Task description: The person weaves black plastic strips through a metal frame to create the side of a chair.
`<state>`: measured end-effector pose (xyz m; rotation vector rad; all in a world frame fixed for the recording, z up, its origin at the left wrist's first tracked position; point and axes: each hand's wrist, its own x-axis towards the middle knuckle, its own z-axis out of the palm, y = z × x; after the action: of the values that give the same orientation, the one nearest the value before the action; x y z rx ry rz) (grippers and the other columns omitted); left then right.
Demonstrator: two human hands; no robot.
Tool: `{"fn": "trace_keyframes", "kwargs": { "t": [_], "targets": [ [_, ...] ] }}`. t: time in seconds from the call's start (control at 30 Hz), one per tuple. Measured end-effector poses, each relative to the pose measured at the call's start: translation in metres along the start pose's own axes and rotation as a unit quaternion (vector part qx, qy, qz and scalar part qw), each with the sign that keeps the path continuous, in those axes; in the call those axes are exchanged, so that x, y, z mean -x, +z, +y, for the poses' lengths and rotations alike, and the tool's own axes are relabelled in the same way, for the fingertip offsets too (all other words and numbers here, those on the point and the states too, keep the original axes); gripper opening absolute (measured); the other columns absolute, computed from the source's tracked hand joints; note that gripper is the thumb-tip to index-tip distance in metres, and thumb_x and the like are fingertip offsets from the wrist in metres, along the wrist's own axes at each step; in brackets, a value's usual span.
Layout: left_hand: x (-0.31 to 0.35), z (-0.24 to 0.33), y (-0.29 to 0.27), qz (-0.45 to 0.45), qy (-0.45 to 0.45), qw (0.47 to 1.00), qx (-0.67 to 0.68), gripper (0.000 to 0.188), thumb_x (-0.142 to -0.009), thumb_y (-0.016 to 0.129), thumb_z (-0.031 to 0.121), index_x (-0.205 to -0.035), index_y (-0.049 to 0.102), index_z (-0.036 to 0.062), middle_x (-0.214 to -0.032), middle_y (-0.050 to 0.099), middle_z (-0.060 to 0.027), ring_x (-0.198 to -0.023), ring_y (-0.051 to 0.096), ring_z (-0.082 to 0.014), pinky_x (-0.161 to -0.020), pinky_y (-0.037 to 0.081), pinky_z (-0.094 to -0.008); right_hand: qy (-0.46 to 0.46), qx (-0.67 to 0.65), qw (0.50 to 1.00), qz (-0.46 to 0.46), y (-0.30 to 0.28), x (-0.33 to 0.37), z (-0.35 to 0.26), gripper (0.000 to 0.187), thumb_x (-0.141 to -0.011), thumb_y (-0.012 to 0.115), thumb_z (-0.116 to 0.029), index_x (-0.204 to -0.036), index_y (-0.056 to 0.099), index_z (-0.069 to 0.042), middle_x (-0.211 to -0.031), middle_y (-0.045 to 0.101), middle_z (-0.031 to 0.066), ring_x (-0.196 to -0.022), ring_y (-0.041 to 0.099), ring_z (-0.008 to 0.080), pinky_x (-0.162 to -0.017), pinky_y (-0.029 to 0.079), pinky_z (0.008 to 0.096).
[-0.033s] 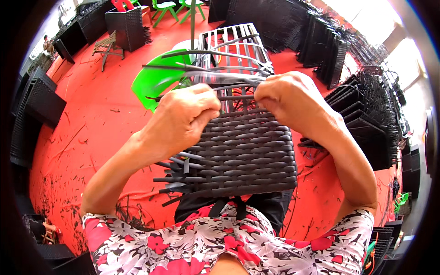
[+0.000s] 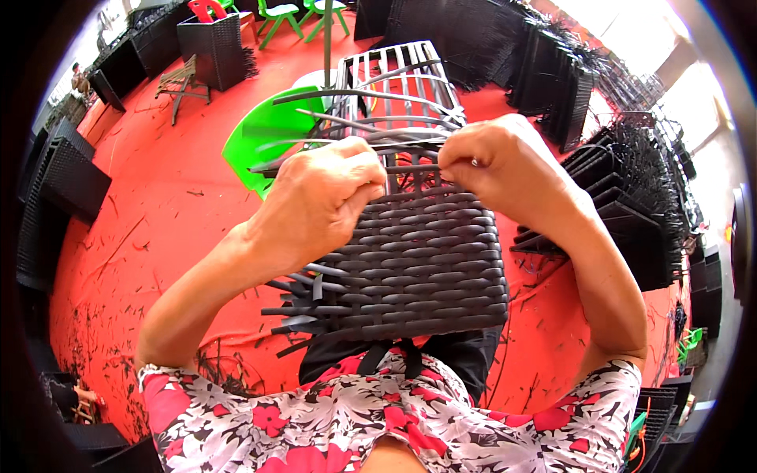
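A frame partly woven with dark grey flat strips rests across my lap; the finished weave (image 2: 426,268) covers its near part, and bare metal bars (image 2: 394,63) show at the far end. My left hand (image 2: 327,189) is closed at the frame's left side, gripping a dark plastic strip (image 2: 412,168) that runs across the bars just beyond the weave. At the right side my right hand (image 2: 505,162) pinches the same strip, though its fingertips partly hide it. Several loose strips (image 2: 371,94) lie over the bars beyond my hands. Cut strip ends (image 2: 303,303) stick out from the weave's left edge.
A green plastic chair (image 2: 268,134) stands just past my left hand. Stacked black woven panels (image 2: 631,205) crowd the right, and black woven boxes (image 2: 75,169) line the left. A small folding stool (image 2: 184,87) is farther off. Strip scraps litter the red floor (image 2: 158,229).
My left hand has shifted slightly right, closer to my right hand. The loose strip ends beyond it have moved a little, and the right fingers have turned slightly.
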<state>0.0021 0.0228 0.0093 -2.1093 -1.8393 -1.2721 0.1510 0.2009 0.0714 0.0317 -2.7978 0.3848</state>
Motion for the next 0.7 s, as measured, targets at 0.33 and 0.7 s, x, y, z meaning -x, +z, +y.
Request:
{"fn": "trace_keyframes", "kwargs": {
  "t": [0.33, 0.7],
  "targets": [
    [-0.024, -0.004, 0.013, -0.038, 0.087, 0.917, -0.387, 0.026, -0.064, 0.068, 0.006, -0.089, 0.064, -0.0013, -0.111, 0.058, -0.0175, -0.101, 0.056, -0.0305, -0.085, 0.043, -0.0418, 0.015, -0.008, 0.999, 0.040, -0.012, 0.007, 0.009, 0.010, -0.076, 0.061, -0.011, -0.078, 0.066, -0.002, -0.068, 0.060, 0.0182, -0.068, 0.062, 0.0349, -0.063, 0.048, 0.0406],
    [-0.015, 0.004, -0.015, -0.012, -0.033, 0.989, -0.146, 0.005, -0.082, 0.062, 0.003, -0.087, 0.062, 0.0021, -0.082, 0.061, -0.0139, -0.075, 0.061, -0.0354, -0.065, 0.047, -0.0419, -0.064, 0.121, 0.978, -0.160, 0.010, -0.017, -0.005, 0.015, -0.072, 0.069, -0.017, -0.077, 0.063, -0.003, -0.071, 0.061, 0.0144, -0.074, 0.062, 0.0351, -0.070, 0.049, 0.0434]
  ]
}}
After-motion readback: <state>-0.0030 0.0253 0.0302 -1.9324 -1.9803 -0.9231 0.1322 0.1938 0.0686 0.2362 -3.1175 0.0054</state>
